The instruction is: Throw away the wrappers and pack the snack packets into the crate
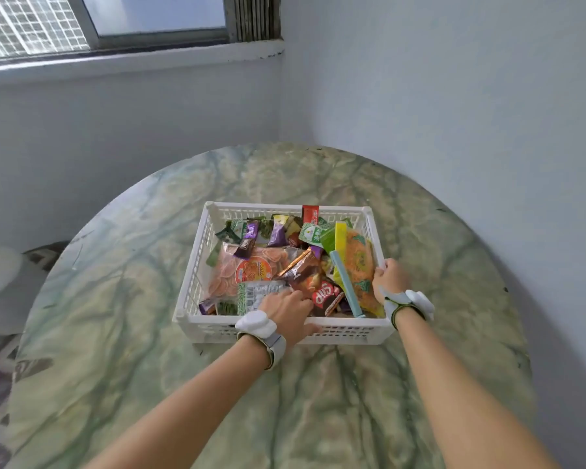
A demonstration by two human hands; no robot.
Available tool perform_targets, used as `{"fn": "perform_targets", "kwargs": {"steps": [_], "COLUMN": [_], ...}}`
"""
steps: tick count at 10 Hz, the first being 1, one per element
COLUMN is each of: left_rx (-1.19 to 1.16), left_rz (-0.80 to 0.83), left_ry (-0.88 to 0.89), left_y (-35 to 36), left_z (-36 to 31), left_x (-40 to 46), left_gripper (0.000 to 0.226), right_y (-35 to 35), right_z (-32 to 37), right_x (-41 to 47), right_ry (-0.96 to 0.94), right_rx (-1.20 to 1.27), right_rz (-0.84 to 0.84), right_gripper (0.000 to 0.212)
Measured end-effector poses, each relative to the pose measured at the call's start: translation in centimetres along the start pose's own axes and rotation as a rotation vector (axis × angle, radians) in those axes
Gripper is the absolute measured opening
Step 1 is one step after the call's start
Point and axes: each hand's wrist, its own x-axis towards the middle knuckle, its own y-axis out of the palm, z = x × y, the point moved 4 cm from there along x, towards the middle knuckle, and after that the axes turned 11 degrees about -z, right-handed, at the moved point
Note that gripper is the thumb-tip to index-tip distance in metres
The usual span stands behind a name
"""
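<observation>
Head view: a white slatted crate [197, 292] stands on a round, green-veined marble table [115, 333] set in the corner of a room under a window [99, 18]. The crate is full of snack packets [285, 258], among them a clear bag of orange crackers [237, 269], a yellow bag of noodles [359, 269] shut with a pale blue clip [347, 286], a red packet [325, 296] and several small purple and green ones (lettering too small to read). The left hand [286, 308] reaches over the near rim into the crate, its fingers lying fairly straight on the packets, pinching nothing that shows. The right hand [389, 277] grips the crate's right wall near the front corner, fingers curled over the rim. Both wrists carry white strapped devices [256, 324].
</observation>
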Motion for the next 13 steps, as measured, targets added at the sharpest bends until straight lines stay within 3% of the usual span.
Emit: {"fn": "perform_targets", "kwargs": {"steps": [2,5,9,10,11,12,13], "left_rx": [-0.037,-0.076,-0.055,-0.062,-0.067,-0.114,-0.218], "left_rz": [-0.039,-0.075,-0.139,-0.133,-0.095,-0.120,-0.488], "left_ry": [-0.062,-0.085,-0.069,-0.072,-0.080,-0.197,-0.365], "left_y": [0.6,2.1,2.5,2.3,2.0,1.1,1.7], "left_z": [7.1,7.4,8.3,8.4,7.9,7.7,6.9], "left_x": [-3.0,-1.7,1.5,1.5,1.0,0.3,-6.6], "left_gripper": [0.082,0.072,0.076,0.073,0.076,0.076,0.052], "right_y": [0.5,0.6,0.5,0.3,-0.2,-2.4,-8.4], "right_z": [-2.4,-2.2,-1.4,-1.3,-1.5,-1.4,-2.9], "right_x": [-3.3,-1.8,0.3,0.2,0.3,-1.7,-6.3], "right_ry": [0.077,0.058,0.094,0.094,0.073,0.046,-0.038], "right_rx": [-0.106,-0.187,-0.142,-0.140,-0.091,0.019,0.217], "right_rz": [-0.003,-0.052,-0.192,-0.166,-0.016,0.106,-0.086], "right_gripper": [0.029,0.032,0.033,0.034,0.034,0.043,0.034]}}
